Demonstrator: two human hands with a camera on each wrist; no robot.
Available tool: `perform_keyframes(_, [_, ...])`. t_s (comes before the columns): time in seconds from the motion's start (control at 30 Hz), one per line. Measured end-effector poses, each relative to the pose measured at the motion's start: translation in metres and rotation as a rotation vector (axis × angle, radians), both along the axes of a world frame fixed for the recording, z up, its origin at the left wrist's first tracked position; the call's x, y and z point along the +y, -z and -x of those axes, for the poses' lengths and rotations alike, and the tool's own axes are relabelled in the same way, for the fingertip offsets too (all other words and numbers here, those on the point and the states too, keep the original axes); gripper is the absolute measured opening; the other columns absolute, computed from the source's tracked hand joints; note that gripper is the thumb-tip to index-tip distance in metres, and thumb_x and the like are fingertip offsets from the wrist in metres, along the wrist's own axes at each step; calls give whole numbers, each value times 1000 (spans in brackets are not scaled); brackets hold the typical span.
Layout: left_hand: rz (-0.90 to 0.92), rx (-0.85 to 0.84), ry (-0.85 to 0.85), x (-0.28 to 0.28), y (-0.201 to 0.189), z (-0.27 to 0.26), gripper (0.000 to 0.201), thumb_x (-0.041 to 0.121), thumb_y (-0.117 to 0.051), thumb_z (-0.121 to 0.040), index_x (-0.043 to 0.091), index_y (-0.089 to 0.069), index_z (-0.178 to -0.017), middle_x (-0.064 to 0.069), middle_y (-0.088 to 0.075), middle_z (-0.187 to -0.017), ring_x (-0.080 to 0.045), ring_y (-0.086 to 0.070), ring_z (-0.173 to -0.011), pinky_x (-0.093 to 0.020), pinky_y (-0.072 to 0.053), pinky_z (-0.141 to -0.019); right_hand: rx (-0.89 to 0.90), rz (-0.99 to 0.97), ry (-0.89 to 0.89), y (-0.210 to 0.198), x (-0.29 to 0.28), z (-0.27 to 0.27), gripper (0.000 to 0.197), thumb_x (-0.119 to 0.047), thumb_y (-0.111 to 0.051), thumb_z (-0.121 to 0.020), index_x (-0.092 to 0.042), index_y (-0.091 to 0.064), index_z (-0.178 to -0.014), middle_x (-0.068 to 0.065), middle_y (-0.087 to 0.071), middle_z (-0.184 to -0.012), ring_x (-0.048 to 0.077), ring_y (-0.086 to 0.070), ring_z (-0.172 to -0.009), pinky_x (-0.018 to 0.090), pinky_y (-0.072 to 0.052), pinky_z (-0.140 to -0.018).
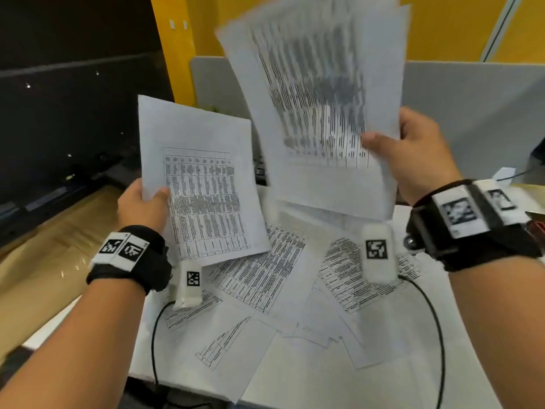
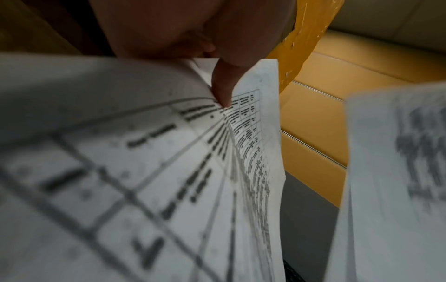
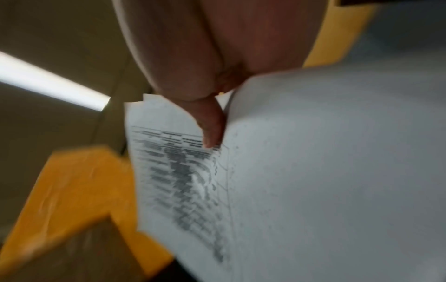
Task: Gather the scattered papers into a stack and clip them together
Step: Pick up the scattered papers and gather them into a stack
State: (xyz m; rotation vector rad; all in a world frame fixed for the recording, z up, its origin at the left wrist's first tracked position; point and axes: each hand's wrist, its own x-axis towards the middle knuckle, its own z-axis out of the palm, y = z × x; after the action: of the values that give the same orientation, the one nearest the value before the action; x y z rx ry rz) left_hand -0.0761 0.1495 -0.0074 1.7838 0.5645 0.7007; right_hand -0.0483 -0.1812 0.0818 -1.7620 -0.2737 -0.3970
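Above the desk (image 1: 295,388), each grip pinches papers: left hand (image 1: 141,206) few, right hand (image 1: 418,154) several.

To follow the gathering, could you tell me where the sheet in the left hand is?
In the head view, the sheet is held up at left-centre by the left hand, beside the right hand's papers.

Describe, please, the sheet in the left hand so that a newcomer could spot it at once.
Start at the dark monitor on the left. Just right of it, the left hand pinches a sheet by its lower left edge. Unlike the right hand's blurred bundle, its printed table is sharp.
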Motion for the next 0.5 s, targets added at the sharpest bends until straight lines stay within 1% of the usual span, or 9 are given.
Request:
perform_keyframes(0.07, [27,22,90,-16,-5,-4,31,15,-57,-90,13,-57,-121,0,-59,-110,-19,-56,-99,-32,-44,-87,101,-211,-114,0,-5,-5,24,2,-56,-89,-15,-63,-105,4,-70,-103,18,-69,-87,34,-57,-76])
perform_keyframes(0.17, [134,44,232,-32,-9,-3,21,12,-58,-89,16,-59,-110,-6,-65,-110,-24,-62,-96,-39,-49,-89,289,-138,-64,34,8,-26,29,-5,-62,-86,-11,-64,-114,3,-72,-102,22,-69,-89,40,-55,-81])
perform_keyframes(0.23, [243,60,332,-44,-10,-1,17,12,-59,-90,16,-60,-107,-5,-69,-106,-23,-67,-92,-40,-54,-84,401,-93,-60,62,18,-35,36,-14,-67,-78,-15,-64,-114,3,-72,-105,22,-69,-94,43,-53,-88])
perform_keyframes(0.3, [341,88,408,-56,-12,2,16,25,-58,-92,22,-62,-107,-2,-72,-101,-20,-70,-86,-35,-57,-73,508,-101,-73,83,23,-42,44,-19,-66,-73,-16,-61,-117,6,-69,-112,26,-67,-100,47,-52,-91])
perform_keyframes(0.33, [403,111,432,-59,-13,2,23,36,-54,-93,23,-61,-111,-2,-73,-100,-20,-70,-85,-34,-57,-70,547,-103,-73,90,27,-43,45,-20,-66,-74,-14,-59,-118,7,-68,-113,28,-66,-101,47,-52,-91])
perform_keyframes(0.4, [558,173,461,-58,-12,4,40,54,-44,-91,26,-60,-115,-3,-73,-100,-23,-69,-90,-36,-54,-73,573,-88,-38,96,35,-41,41,-16,-66,-80,-14,-54,-119,7,-66,-112,27,-65,-101,45,-52,-91])
perform_keyframes(0.43, [597,186,451,-56,-11,5,40,57,-44,-90,28,-61,-112,-2,-74,-98,-24,-69,-91,-36,-52,-74,557,-74,-18,99,39,-40,40,-14,-66,-82,-14,-51,-119,5,-65,-112,25,-64,-100,42,-52,-91])
perform_keyframes(0.47, [574,201,454,-54,-9,6,36,53,-47,-90,28,-62,-111,-1,-74,-97,-24,-69,-93,-37,-52,-77,530,-52,-13,102,43,-39,39,-12,-65,-84,-15,-49,-120,4,-64,-112,23,-63,-100,40,-51,-91])
perform_keyframes(0.5, [491,218,468,-52,-6,8,31,44,-53,-91,26,-61,-114,-1,-74,-100,-26,-68,-97,-38,-51,-81,508,-34,-22,101,46,-37,40,-12,-65,-85,-15,-47,-121,4,-63,-112,23,-62,-101,40,-51,-91])
